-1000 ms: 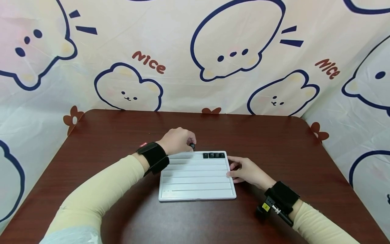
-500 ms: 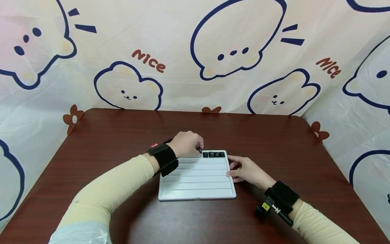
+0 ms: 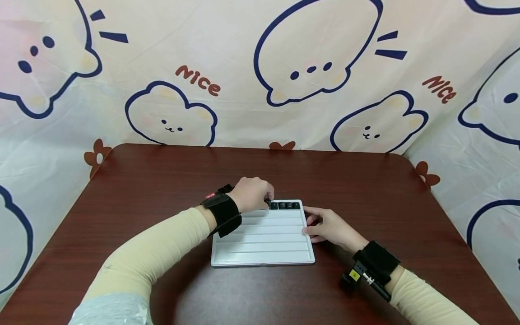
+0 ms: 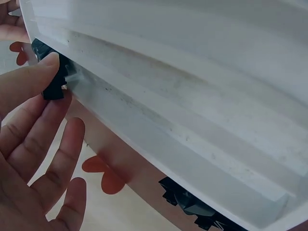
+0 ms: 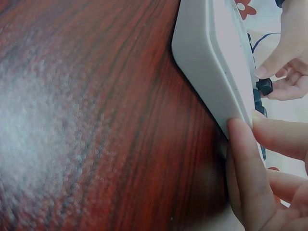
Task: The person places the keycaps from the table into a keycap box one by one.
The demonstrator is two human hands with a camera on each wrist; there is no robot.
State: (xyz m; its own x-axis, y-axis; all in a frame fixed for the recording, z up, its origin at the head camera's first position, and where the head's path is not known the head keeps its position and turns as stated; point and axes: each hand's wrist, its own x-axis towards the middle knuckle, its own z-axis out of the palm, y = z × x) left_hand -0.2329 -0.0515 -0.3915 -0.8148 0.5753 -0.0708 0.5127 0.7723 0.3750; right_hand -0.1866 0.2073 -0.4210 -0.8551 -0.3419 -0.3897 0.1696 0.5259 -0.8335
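Note:
A white ridged tray point(image 3: 262, 246) lies on the table, with several black keycaps point(image 3: 285, 206) in a row at its far right corner. My left hand point(image 3: 251, 194) reaches over the far edge, pinching another small black keycap point(image 4: 52, 74) between thumb and fingertips. That keycap point(image 5: 264, 86) sits at the left end of the row, right at the tray's rim; the hand mostly covers it in the head view. At the tray's right edge, my right hand point(image 3: 331, 228) holds the side, its fingertips point(image 5: 240, 132) against the white wall.
The brown wooden table point(image 3: 345, 180) extends around the tray. Another dark piece point(image 4: 192, 204) shows beyond the tray's edge in the left wrist view. A printed cloth point(image 3: 235, 113) hangs behind the table and along both sides.
My left hand has moved right with the keycap, from left of the row to the row's left end. My right hand and the tray have stayed in place.

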